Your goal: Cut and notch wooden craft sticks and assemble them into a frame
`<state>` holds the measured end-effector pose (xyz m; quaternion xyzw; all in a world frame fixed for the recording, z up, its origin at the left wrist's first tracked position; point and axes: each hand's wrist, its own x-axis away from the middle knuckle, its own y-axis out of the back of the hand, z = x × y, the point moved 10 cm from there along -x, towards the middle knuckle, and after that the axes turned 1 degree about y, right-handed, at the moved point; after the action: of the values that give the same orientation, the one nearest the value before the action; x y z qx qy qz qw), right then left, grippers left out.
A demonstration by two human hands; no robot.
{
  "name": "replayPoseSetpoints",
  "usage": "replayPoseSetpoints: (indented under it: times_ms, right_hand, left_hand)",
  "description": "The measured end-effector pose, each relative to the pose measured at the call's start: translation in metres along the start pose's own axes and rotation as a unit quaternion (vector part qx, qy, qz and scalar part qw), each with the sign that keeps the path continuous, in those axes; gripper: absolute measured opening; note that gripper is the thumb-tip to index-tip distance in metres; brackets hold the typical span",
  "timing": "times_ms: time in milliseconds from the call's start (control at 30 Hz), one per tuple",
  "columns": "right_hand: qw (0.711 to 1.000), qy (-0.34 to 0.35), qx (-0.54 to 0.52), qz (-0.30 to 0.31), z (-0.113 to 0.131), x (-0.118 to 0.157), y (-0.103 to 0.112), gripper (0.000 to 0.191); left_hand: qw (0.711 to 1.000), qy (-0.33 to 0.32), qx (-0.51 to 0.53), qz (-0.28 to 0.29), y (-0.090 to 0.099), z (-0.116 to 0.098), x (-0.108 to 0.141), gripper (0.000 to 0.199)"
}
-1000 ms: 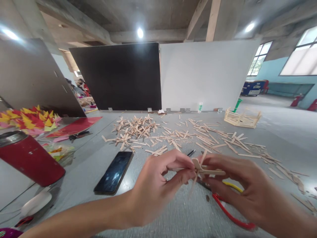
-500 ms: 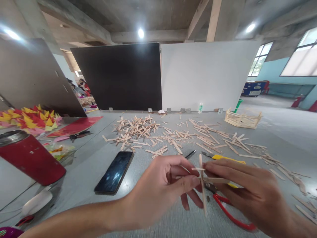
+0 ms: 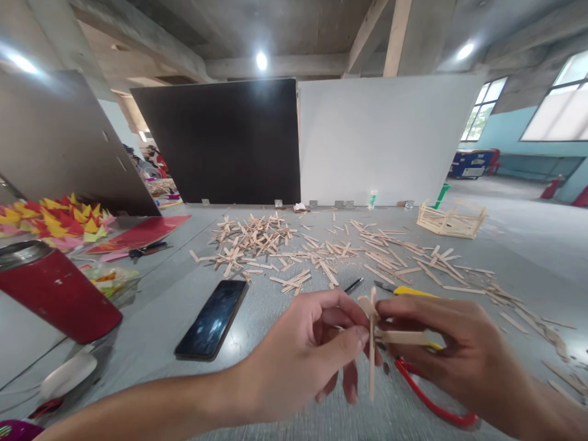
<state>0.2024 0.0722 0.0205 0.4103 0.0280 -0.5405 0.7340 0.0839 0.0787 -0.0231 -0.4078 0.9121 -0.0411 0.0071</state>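
Note:
Near the table's front, my left hand (image 3: 316,349) pinches a small piece made of joined wooden sticks (image 3: 372,361) between thumb and fingers. One stick of it stands lengthwise, and another (image 3: 404,337) points right, toward my right hand (image 3: 452,343). My right hand's fingertips press on the top of the same piece, closed around it from the right. Red-handled pliers (image 3: 432,398) lie partly under my right hand. Behind that hand is a yellow cutter knife (image 3: 413,291), and a black pen (image 3: 353,285) lies beyond my left hand.
Loose sticks (image 3: 257,239) are scattered across the grey table (image 3: 156,294). A phone (image 3: 212,320), a red flask (image 3: 59,294) and a white mouse (image 3: 68,372) are at left. A stick frame (image 3: 451,220) stands at back right, by upright boards (image 3: 386,141).
The stick piece has turned slightly in my fingers, its long stick now more upright. My right hand has shifted a little, covering more of the cutter and pliers.

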Motion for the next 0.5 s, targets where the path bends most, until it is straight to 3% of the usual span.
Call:
replayPoseSetpoints:
  times_ms: [133,367,500]
  right_hand:
    - [0.983,-0.112,-0.142,0.023,-0.015,0.003,-0.007,0.008]
    - [0.957,-0.110,-0.267,0.027,0.002,-0.003,-0.007,0.031]
    - [0.935,-0.141,-0.322,0.038,-0.005,-0.002,-0.011,0.032]
  left_hand:
    - [0.998,-0.026,-0.039,-0.045,0.007,-0.004,0.002,0.019]
    - [1.000,-0.008,-0.013,-0.011,0.000,0.001,0.001,0.024]
    - [1.000,-0.004,0.002,0.009,-0.003,-0.001,0.001,0.021]
